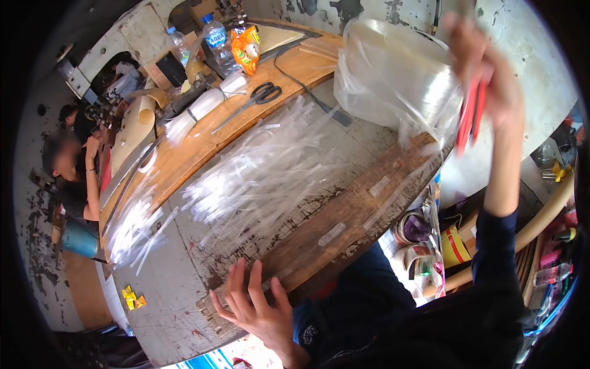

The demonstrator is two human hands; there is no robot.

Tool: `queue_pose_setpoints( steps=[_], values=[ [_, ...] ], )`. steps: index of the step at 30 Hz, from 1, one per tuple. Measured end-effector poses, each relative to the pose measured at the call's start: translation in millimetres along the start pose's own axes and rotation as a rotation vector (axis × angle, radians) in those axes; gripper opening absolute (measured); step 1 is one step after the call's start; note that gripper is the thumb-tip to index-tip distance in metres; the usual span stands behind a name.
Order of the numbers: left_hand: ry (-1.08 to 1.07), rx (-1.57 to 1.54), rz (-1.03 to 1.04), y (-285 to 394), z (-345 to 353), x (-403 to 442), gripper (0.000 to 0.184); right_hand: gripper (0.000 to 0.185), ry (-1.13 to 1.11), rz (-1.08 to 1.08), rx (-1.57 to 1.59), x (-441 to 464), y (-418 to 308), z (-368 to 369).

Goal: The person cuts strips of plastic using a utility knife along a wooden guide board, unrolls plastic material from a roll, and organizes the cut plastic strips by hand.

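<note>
My left hand (255,307) rests with spread fingers on the near end of a worn wooden plank (301,249). Raised at the upper right, my right hand (485,67) is blurred and closed around a red-handled tool (471,114), whose working end I cannot make out. Just left of it stands a large roll of clear plastic (393,74), partly wrapped in loose film. A wide heap of clear plastic strips (264,169) lies on the grey table (178,295) beyond the plank. Another pile of strips (132,224) is at the left.
Black scissors (264,93) and a tied strip bundle (206,106) lie on a raised wooden board (227,126). Behind stand a water bottle (216,40) and an orange packet (246,49). Small yellow wrappers (130,297) lie lower left. Another person (67,154) is at the far left.
</note>
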State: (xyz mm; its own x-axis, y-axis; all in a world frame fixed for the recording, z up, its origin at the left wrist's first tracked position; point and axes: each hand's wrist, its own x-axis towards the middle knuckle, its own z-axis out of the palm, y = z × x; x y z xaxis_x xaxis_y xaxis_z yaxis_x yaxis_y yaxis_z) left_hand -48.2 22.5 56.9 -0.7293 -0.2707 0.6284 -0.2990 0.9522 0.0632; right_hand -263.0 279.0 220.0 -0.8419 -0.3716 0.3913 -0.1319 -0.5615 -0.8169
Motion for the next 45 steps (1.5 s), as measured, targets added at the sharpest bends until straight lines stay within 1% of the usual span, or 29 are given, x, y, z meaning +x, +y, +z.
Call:
queue_pose_setpoints(
  steps=[1, 3, 4, 5, 6, 7, 8, 10, 11, 13, 15, 18, 20, 22, 24, 26, 28, 29, 30, 32, 33, 34, 36, 37, 38, 39, 40, 42, 45],
  values=[
    [0.009, 0.004, 0.000, 2.9, -1.5, 1.5, 0.025, 0.024, 0.028, 0.093, -0.113, -19.3, 20.8, 18.0],
    [0.103, -0.349, 0.057, 11.0, -4.9, 5.5, 0.039, 0.031, -0.007, 0.341, -0.324, -56.1, 61.1, 45.0],
    [0.106, -0.347, 0.054, 14.1, -2.4, 5.4, 0.039, 0.018, -0.188, 0.530, -0.266, -69.6, 78.4, 49.7],
    [0.114, -0.516, 0.083, 16.8, 2.5, 4.6, 0.039, 0.019, -0.336, 0.664, -0.312, -83.4, 95.7, 57.4],
    [0.123, -0.685, 0.115, 19.4, 5.5, 5.7, 0.039, 0.019, -0.493, 0.680, -0.341, -90.7, 102.0, 70.4],
    [0.208, -0.722, 0.166, 22.9, 4.5, 10.8, 0.034, 0.020, -0.613, 0.802, -0.296, -99.5, 113.4, 73.6],
    [0.207, -0.721, 0.167, 19.4, 2.5, 7.9, 0.034, 0.019, -0.685, 0.740, -0.196, -110.5, 126.1, 76.6],
    [0.069, -0.817, 0.192, 10.3, -2.9, 2.7, 0.019, 0.018, -0.655, 0.790, -0.049, -117.5, 129.3, 83.4],
    [0.053, -0.773, 0.110, 10.4, -9.7, 2.8, 0.009, 0.018, -0.651, 0.790, -0.045, -118.3, 129.9, 82.1],
    [0.050, -0.857, 0.093, 5.0, -11.7, -0.8, 0.013, 0.018, -0.757, 0.787, -0.062, -118.6, 134.0, 77.4],
    [0.051, -0.941, 0.073, -0.1, -12.3, -7.1, 0.020, 0.020, -0.729, 0.787, -0.006, -126.3, 143.0, 74.9],
    [0.259, -1.278, 0.039, -6.2, -11.1, -13.1, 0.041, 0.022, -0.757, 0.818, 0.012, -133.3, 150.8, 71.7],
    [0.372, -1.478, -0.141, -8.7, -16.0, -13.8, 0.042, 0.024, -0.813, 0.848, -0.021, -135.4, 152.8, 69.1],
    [0.646, -1.777, -0.508, -10.3, -22.5, -14.7, 0.042, 0.025, -0.900, 0.838, -0.106, -136.8, 153.4, 65.7],
    [0.332, -2.053, -0.213, -36.7, -32.1, -16.7, 0.038, 0.026, -0.885, 0.805, -0.133, -135.9, 150.2, 57.1],
    [0.396, -2.384, -0.281, -47.2, -37.4, -26.1, 0.038, 0.027, -0.864, 0.772, -0.163, -132.6, 148.9, 54.3],
    [0.282, -2.617, -0.168, -50.9, -43.3, -33.1, 0.040, 0.034, -0.649, 0.225, -0.293, -128.3, 147.8, 54.8],
    [0.261, -2.665, -0.161, -53.5, -44.2, -36.0, 0.040, 0.043, -0.703, 0.064, -0.396, -120.9, 142.3, 55.6],
    [0.233, -2.691, -0.157, -55.6, -45.0, -39.6, 0.040, 0.043, -0.699, 0.067, -0.395, -119.0, 136.5, 59.8],
    [0.207, -2.709, -0.168, -60.3, -44.3, -41.5, 0.041, 0.050, -0.767, 0.249, -0.384, -116.5, 129.8, 69.4],
    [0.190, -2.715, -0.173, -61.9, -43.6, -42.3, 0.041, 0.053, -0.744, 0.089, -0.472, -117.4, 135.3, 76.4],
    [0.177, -2.700, -0.178, -63.4, -43.0, -44.4, 0.041, 0.053, -0.742, 0.090, -0.470, -119.6, 140.7, 73.0],
    [0.151, -2.675, -0.183, -66.3, -41.7, -48.8, 0.041, 0.065, -0.777, 0.175, -0.373, -125.0, 150.0, 61.2],
    [0.140, -2.657, -0.189, -68.7, -40.7, -49.5, 0.041, 0.076, -0.706, 0.420, -0.147, -126.1, 142.3, 56.2],
    [0.118, -2.632, -0.198, -68.7, -38.1, -49.9, 0.042, 0.080, -0.569, 0.512, -0.012, -125.4, 133.4, 52.3],
    [0.108, -2.603, -0.207, -70.8, -36.0, -53.6, 0.042, 0.085, -0.349, 0.503, 0.228, -133.7, 134.8, 45.4],
    [0.092, -2.573, -0.210, -71.1, -33.1, -55.6, 0.042, 0.082, -0.175, 0.382, 0.181, -140.2, 134.9, 39.8],
    [0.030, -2.475, -0.208, -70.5, -26.3, -59.0, 0.042, 0.066, 0.131, 0.197, 0.208, -147.6, 137.6, 19.9],
    [-0.151, -2.202, -0.115, -62.5, -20.3, -60.1, 0.043, 0.020, 0.716, 0.158, 0.325, -153.6, 126.2, -21.0]
  ],
)
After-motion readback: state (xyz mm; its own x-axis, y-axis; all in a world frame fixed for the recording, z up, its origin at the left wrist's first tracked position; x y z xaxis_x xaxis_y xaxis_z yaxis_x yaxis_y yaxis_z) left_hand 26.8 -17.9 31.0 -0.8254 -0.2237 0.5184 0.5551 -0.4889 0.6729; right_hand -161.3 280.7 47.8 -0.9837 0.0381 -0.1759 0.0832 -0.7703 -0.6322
